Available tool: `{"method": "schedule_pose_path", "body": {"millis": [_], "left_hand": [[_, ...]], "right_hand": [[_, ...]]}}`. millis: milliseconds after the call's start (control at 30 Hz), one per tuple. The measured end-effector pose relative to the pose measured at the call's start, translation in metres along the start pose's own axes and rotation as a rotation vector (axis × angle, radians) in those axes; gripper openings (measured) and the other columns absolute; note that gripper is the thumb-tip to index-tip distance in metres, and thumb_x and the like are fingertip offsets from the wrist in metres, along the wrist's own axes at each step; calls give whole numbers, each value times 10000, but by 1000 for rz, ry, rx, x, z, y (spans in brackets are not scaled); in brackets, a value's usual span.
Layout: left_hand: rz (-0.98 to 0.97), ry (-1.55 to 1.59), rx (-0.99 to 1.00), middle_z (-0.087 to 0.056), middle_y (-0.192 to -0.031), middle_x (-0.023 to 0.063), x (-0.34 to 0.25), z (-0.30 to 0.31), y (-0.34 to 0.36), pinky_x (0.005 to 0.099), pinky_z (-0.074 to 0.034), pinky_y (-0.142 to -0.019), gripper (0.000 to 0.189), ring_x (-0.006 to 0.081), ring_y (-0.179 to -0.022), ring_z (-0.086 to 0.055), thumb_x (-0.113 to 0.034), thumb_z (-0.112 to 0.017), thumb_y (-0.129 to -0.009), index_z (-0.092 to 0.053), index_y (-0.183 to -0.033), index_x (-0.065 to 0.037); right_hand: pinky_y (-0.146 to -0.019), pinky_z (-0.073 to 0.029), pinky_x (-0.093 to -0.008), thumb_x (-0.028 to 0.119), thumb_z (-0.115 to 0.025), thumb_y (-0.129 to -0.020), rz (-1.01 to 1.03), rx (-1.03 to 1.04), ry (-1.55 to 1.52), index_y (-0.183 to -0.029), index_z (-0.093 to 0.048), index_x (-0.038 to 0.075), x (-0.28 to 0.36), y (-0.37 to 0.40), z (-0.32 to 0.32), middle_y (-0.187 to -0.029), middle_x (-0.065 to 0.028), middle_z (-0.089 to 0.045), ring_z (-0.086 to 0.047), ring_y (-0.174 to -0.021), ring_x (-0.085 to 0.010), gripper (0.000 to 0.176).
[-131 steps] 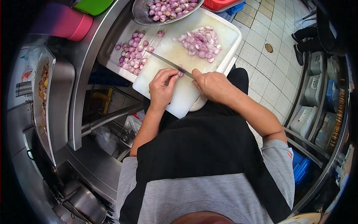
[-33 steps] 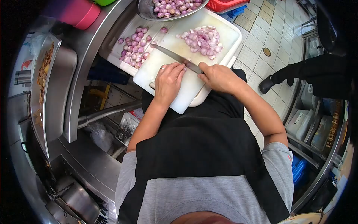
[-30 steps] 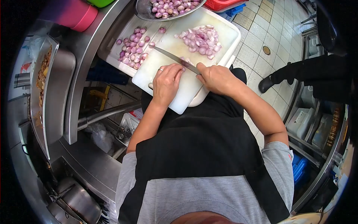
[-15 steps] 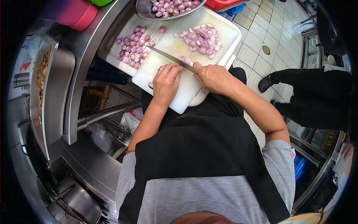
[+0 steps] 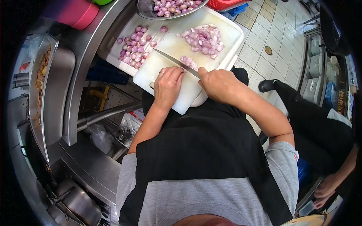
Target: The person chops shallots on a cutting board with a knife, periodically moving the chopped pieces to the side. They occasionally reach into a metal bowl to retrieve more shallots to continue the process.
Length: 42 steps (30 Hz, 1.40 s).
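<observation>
My right hand point(image 5: 220, 84) is closed round the handle of a long kitchen knife point(image 5: 171, 59), its blade slanting up and left across the white cutting board point(image 5: 151, 71). Beside the blade, my left hand point(image 5: 168, 84), with a ring on one finger, has its fingers bent and pressed together on a shallot mostly hidden by them. Just beyond the blade lies a small heap of fresh slices point(image 5: 189, 62). A larger pile of sliced shallots point(image 5: 203, 39) sits farther back on the board. Whole peeled shallots point(image 5: 134, 47) fill the tray area at the left.
A metal bowl of shallots point(image 5: 171, 15) stands at the back, near a red basket point(image 5: 222, 3). On the left are a steel counter point(image 5: 81, 56), a pink bucket point(image 5: 81, 15) and a deep steel food pan point(image 5: 56, 86). Another person's dark-clothed leg point(image 5: 298, 101) and hand point(image 5: 325, 190) are at the right.
The knife has shifted slightly, and the small heap of slices beyond its blade shows more. At the right, the other person has moved nearer, and their hand has come into view.
</observation>
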<state>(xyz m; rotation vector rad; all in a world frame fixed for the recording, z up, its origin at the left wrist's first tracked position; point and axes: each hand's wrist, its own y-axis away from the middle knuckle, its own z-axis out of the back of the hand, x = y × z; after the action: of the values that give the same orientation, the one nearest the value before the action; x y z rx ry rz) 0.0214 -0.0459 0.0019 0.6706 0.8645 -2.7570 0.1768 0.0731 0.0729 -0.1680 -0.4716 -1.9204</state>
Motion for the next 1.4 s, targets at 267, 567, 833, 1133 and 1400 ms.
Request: {"method": "schedule_pose_path", "body": {"millis": [267,567,833,1133,1400], "left_hand": [[16,-24,-27,-674,-907,79,-3,1,-1,366,-509,-784,141,274,-887,-632,-39,-727,-769,-691,-905,-45],[-11,-32,-14,-669,-910,90,3,-1,1,372,-509,-789,142,285,-892,-631,-20,-719,-756,-682,-891,-43],[7,-27,-14,-656,-892,93,2,0,3,388,-505,-767,145,296,-864,-617,-18,-721,-753,-653,-878,-45],[72,38,-36,-671,-899,103,3,1,-1,381,-508,-768,101,294,-846,-633,-24,-715,-779,-667,-868,-30],[22,5,-52,-689,-935,96,4,-5,-9,372,-520,-769,114,283,-856,-649,-29,-715,-785,-690,-896,-33]], "right_hand": [[-558,-524,-476,209,-539,-949,72,-186,-12,-1024,-447,-21,-8,-16,-39,-652,-189,-645,-658,-631,-385,259],[-554,-525,-477,202,-540,-947,67,-192,4,-1002,-450,-9,-4,-12,-40,-632,-178,-639,-660,-619,-376,236],[-511,-529,-445,138,-531,-905,63,-187,31,-956,-472,3,8,-4,-41,-621,-165,-646,-673,-591,-346,155],[-528,-515,-473,208,-566,-936,66,-240,-11,-967,-452,17,-1,-5,-14,-620,-178,-634,-656,-601,-369,224],[-527,-507,-480,209,-571,-933,42,-194,0,-971,-456,14,-12,-2,-19,-608,-178,-623,-650,-600,-382,229]]}}
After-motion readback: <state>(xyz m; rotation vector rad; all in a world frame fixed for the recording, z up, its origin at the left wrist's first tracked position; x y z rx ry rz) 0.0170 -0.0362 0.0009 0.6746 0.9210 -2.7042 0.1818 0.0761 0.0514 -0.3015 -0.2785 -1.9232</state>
